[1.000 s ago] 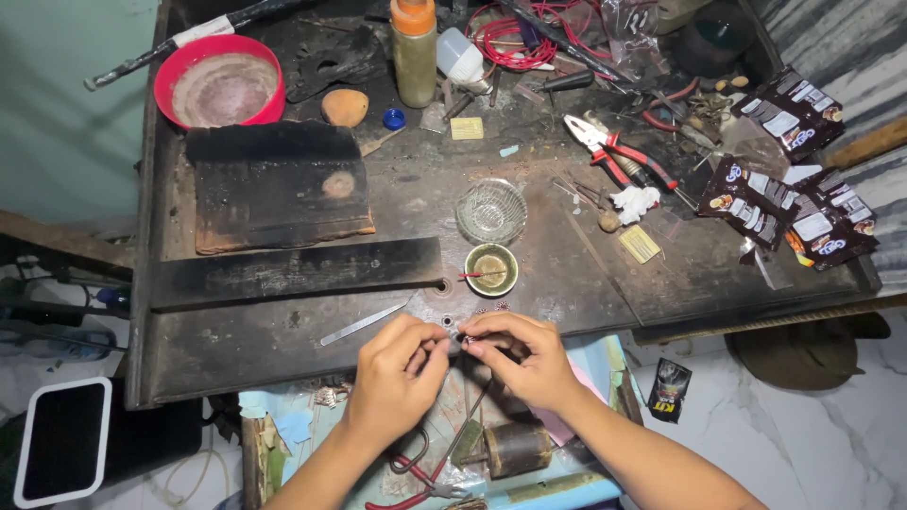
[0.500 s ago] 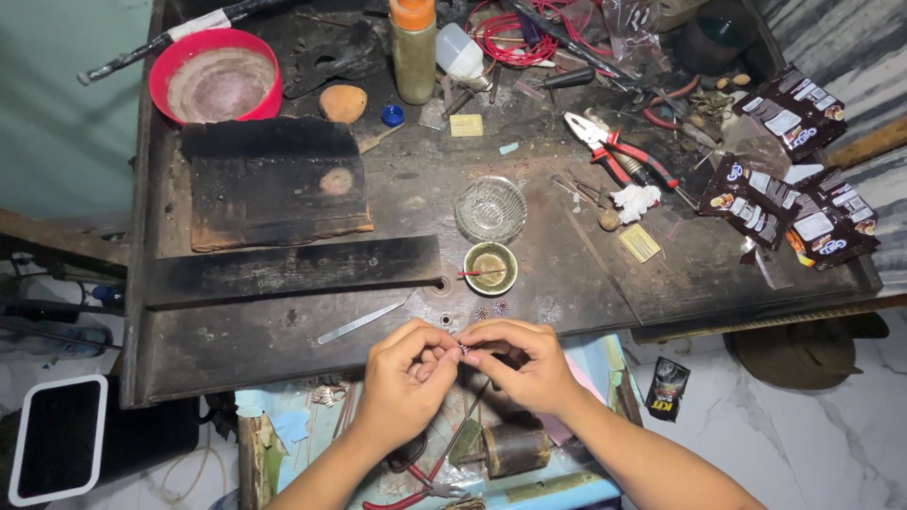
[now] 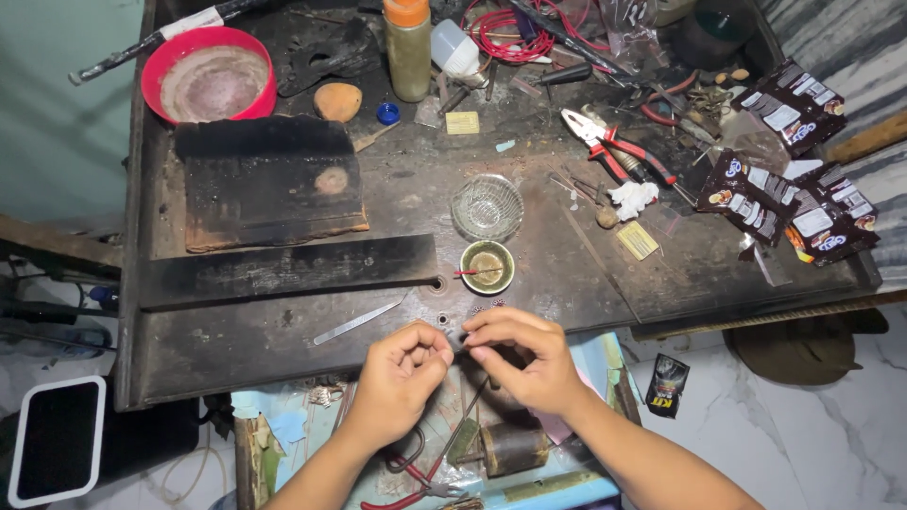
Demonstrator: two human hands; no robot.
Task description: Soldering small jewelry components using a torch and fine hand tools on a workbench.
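My left hand [image 3: 402, 378] and my right hand [image 3: 520, 354] meet at the front edge of a dark, stained workbench [image 3: 283, 340]. Their fingertips pinch a tiny dark part [image 3: 456, 342] between them; it is too small to identify. A thin rod or wire runs down from the hands toward a wound copper coil [image 3: 510, 446] on the low shelf below. Just beyond the fingers lie a few small beads or nuts [image 3: 487, 306] and a small round tin [image 3: 487, 267] with a red stick in it.
A flat metal strip [image 3: 357, 323], a glass dish [image 3: 487, 206], red-handled pliers [image 3: 614, 151], a red bowl [image 3: 210, 83], an orange-capped bottle [image 3: 408, 47], a charred wooden block [image 3: 269, 184] and dark snack packets [image 3: 794, 179] lie on the bench. Red-handled pliers [image 3: 416, 482] lie below.
Both hands stay together at the bench's front edge. The fingers have shifted slightly around the small part; nothing else on the bench has moved.
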